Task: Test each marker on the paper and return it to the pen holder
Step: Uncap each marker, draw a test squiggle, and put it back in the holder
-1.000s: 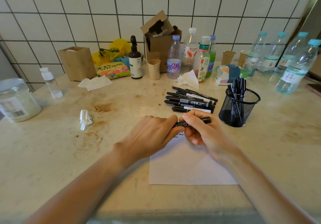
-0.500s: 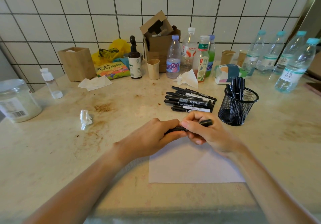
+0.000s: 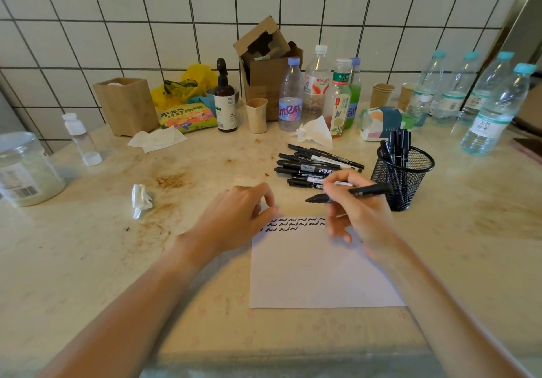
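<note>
My right hand (image 3: 360, 213) is shut on a black marker (image 3: 369, 190), held nearly level above the far edge of the white paper (image 3: 316, 269); its end points left. Rows of black squiggles (image 3: 293, 223) run along the paper's top. My left hand (image 3: 234, 219) rests at the paper's top left corner with fingers curled; what they hold, if anything, is hidden. A pile of black markers (image 3: 316, 168) lies just beyond my hands. The black mesh pen holder (image 3: 422, 169) stands right of the pile with several markers upright in it.
Bottles (image 3: 290, 96), a cardboard box (image 3: 264, 64) and paper cups line the tiled wall. Water bottles (image 3: 492, 114) stand at the far right, and a tissue pack (image 3: 381, 122) lies behind the holder. A crumpled tissue (image 3: 140, 199) and a plastic jar (image 3: 23, 169) are on the left.
My hands were together on the marker; now they have parted. The right hand has moved right with the marker, and the left has settled on the paper's corner, uncovering the squiggles.
</note>
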